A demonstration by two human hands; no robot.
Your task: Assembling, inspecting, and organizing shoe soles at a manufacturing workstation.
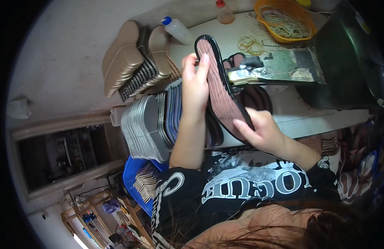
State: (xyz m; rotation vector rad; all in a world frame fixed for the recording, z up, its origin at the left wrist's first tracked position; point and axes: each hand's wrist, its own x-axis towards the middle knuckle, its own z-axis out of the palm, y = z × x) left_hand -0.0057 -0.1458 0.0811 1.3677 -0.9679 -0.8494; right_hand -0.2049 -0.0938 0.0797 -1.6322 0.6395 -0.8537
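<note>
A long shoe insole [220, 89] with a pinkish-brown face, pale wavy lines and a black rim is held tilted over the bench. My left hand [195, 87] is closed around its upper part, thumb lying on the patterned face. Lower down, my right hand [262, 130] grips the wider end by its edge, with the thumb on the face. Behind the insole, dark insoles [258, 99] lie on the bench, partly hidden. Just right of it is a worn green padded block [279, 68] on an arm.
Bundled silver insoles [142, 128] and gold insoles [123, 56] stand at left. A blue bin [132, 172] holds more. Beyond are a blue-capped bottle [177, 31], a red-capped bottle [225, 14], and an orange basket [279, 37] with rubber bands. A dark machine housing [345, 62] is at right.
</note>
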